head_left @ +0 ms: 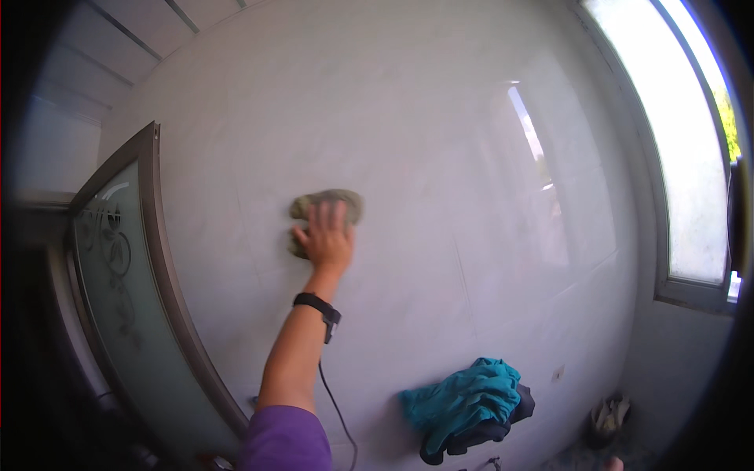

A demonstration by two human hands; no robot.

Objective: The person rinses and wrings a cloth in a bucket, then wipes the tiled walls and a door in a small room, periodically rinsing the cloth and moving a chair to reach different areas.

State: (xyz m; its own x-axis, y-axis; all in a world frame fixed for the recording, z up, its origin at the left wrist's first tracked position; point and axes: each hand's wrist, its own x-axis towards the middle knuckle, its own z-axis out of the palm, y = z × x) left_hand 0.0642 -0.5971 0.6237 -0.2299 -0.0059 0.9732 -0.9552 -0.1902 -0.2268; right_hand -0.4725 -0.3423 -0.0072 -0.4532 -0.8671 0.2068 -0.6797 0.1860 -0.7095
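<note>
In the head view, counted one cloth [353,204], toward ten o'clock from centre, under one left hand [326,239], pressed flat with fingers apart, against one wall [408,141]. Found one watch [331,318], one door [126,275] at nine, one window [675,157] near half past two, one clothes bundle [471,396] at five. Could not make out the blurred cloth's covered middle. Glimpsed just a fingertip, apparently of one right hand [616,465], cut off near half past four; could not tell its state.
</note>
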